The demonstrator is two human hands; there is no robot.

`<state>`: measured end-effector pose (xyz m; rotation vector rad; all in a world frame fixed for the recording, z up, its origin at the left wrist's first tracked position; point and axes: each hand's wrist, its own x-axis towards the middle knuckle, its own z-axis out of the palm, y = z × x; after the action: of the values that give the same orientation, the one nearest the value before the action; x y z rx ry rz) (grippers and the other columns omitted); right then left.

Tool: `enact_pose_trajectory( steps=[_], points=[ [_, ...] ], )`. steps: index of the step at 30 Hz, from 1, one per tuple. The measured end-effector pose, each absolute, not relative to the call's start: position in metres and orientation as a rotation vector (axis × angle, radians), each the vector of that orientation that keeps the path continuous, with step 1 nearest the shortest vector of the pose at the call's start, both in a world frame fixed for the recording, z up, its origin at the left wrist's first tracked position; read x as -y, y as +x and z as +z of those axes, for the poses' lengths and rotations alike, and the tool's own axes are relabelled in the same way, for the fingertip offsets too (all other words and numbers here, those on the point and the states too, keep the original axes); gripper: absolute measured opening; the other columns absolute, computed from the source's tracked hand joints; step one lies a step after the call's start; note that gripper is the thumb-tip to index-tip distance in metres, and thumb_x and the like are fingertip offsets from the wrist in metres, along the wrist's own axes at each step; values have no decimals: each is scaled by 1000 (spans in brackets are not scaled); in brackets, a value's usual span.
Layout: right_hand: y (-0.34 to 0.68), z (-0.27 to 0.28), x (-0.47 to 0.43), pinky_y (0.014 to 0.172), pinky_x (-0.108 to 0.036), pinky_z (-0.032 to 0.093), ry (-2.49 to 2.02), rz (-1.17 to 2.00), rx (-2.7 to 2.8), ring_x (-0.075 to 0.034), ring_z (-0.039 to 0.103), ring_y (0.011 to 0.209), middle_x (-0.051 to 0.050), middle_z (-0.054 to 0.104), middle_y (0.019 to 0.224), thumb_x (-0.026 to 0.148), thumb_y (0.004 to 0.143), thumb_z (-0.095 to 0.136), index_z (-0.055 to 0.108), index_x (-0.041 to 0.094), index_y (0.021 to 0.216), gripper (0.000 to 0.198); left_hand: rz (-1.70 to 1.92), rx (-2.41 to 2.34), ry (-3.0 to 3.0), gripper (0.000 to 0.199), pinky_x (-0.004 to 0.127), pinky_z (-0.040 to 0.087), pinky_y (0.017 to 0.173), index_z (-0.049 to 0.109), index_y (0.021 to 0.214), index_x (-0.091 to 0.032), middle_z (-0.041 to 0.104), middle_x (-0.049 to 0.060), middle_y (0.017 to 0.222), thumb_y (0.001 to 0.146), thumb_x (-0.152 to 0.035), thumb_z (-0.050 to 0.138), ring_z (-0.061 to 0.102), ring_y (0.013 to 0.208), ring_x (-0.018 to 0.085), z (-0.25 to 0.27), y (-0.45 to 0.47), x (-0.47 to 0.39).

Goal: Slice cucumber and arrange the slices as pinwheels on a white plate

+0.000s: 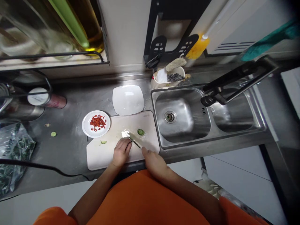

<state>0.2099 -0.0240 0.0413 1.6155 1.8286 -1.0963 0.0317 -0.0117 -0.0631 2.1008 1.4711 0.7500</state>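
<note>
My right hand is closed around the handle of a knife, whose blade points up and left over the white cutting board. Just left of the blade, my left hand rests on the board with its fingers curled and pressed together; whatever lies under them is hidden. Thin green cucumber slices sit in a small stack right of the blade, with wet specks around them. Toward the board's left side is a pale green cucumber scrap.
A white plate of small red berries overlaps the board's upper left edge. Behind the board stands a square white plate. To the right is a steel double sink under a black faucet. A plastic bag of greens lies left.
</note>
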Motion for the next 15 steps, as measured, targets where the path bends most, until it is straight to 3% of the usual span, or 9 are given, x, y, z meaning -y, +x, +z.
enact_pose_trajectory(
  steps=[15],
  points=[
    [196,22,13,71,-29,47,1626,-1085,-1885,-23,65,89,-13,66,95,3,87,25,46,12,117,38,737,-1453,2063,17,36,50,88,63,97,-19,68,6,96,89,-23,49,62,94,18,-60,32,10]
  ],
)
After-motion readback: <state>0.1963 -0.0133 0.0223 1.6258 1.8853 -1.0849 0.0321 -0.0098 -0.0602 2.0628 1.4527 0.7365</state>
